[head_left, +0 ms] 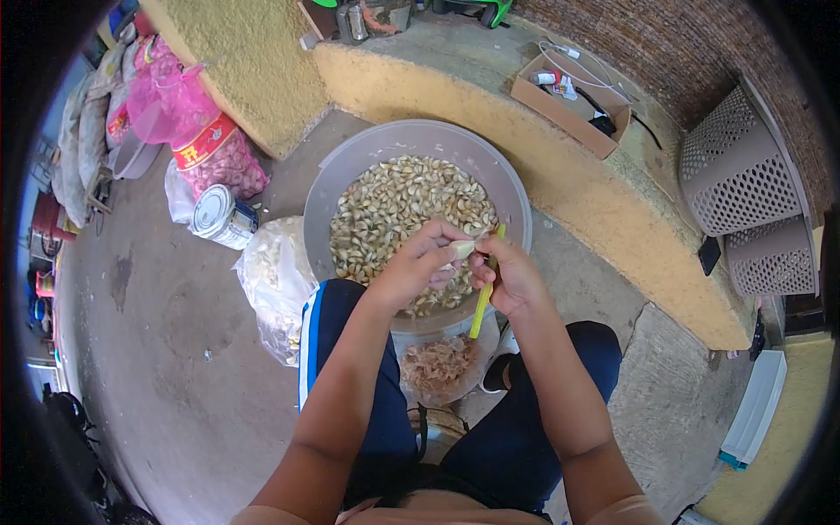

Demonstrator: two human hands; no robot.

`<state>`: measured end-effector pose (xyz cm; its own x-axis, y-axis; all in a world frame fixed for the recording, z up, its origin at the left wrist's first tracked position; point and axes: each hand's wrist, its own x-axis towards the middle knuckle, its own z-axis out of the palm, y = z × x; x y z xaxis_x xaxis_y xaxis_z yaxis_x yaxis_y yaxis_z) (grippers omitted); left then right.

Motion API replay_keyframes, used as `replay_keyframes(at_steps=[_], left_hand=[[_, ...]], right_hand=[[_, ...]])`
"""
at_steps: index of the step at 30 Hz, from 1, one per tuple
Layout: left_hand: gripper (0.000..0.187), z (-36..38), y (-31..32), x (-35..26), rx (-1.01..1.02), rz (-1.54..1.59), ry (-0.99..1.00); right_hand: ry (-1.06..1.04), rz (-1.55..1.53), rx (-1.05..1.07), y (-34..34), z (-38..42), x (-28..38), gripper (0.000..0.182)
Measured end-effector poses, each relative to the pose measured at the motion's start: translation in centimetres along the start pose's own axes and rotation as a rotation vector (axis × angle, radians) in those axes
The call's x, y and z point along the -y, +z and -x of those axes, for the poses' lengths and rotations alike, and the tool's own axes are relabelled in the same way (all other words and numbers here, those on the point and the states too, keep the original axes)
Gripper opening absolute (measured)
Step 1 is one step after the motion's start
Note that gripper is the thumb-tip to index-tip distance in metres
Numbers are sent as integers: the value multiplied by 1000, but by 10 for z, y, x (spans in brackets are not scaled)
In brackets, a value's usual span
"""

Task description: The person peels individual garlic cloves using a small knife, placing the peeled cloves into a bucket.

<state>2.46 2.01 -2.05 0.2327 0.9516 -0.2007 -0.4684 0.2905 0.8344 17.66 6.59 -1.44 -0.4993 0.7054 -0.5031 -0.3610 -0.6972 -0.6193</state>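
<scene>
My left hand [418, 261] pinches a pale garlic clove [462, 249] above the near rim of a large grey basin [350, 166] filled with garlic cloves [402, 206]. My right hand [512, 276] grips a small knife with a yellow-green handle [481, 311], its tip up against the clove. Both hands meet over my knees. Below them a smaller bowl of brownish garlic skins [437, 366] sits between my legs.
A clear plastic bag of garlic [273, 276] lies left of the basin, with a tin can [220, 216] and a red mesh sack [219, 157] beyond. A yellow ledge [612, 219] curves behind, holding a cardboard box [569, 105]. Perforated baskets [744, 184] stand at right.
</scene>
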Motion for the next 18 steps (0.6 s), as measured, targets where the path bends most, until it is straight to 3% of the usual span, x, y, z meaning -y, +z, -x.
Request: replay_keyframes(at_steps=[4, 7, 11, 14, 16, 18], left_hand=[[22, 0, 2, -2, 9, -10, -4], [22, 0, 4, -5, -56, -40, -12], [22, -9, 1, 8, -429, -249, 10], [25, -12, -2, 16, -481, -343, 129], [29, -12, 1, 23, -567, -578, 246], [32, -12, 4, 26, -616, -652, 289]], right_hand=[[138, -163, 27, -5, -2, 1, 7], [49, -34, -26, -8, -6, -1, 7], [-288, 299, -197, -1, -8, -4, 10], [-497, 617, -328, 2, -11, -12, 15], [-680, 867, -414, 1, -14, -19, 19], [-669, 889, -407, 3, -13, -22, 21]])
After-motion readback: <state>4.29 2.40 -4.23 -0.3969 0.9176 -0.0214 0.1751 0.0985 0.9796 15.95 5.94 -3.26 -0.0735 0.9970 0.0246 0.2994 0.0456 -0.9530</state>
